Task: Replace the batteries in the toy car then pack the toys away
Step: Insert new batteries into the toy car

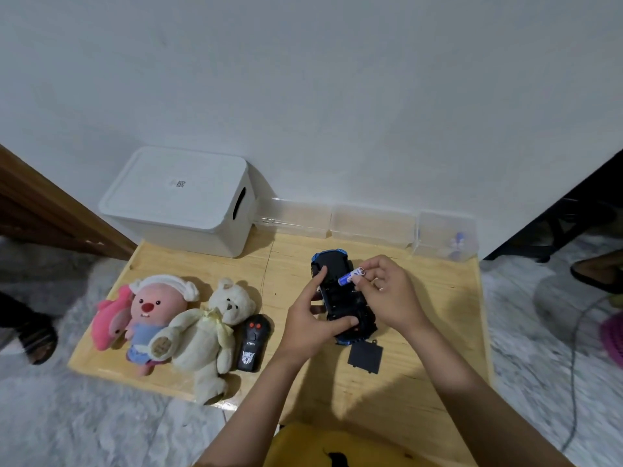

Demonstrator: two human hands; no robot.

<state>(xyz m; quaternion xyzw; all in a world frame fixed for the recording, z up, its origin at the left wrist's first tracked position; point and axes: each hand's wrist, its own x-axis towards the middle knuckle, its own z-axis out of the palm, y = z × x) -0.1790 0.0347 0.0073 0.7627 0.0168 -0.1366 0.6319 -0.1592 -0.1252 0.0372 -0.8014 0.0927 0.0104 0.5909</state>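
Lying belly-up at centre frame on the pale wooden tabletop [421, 382], the blue-edged toy car [344, 298] shows matte black plastic. The left hand [310, 325] has its fingers clasping the chassis; the right hand [387, 291] pinches a glossy blue cylindrical battery [350, 276] above it. The car's compartment interior is too dark to read.

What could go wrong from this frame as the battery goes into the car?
The right hand pinches the battery by one end, so it could slip or go in reversed. The toy car lies upside down, steadied only by the left hand. The loose battery cover could get knocked away.
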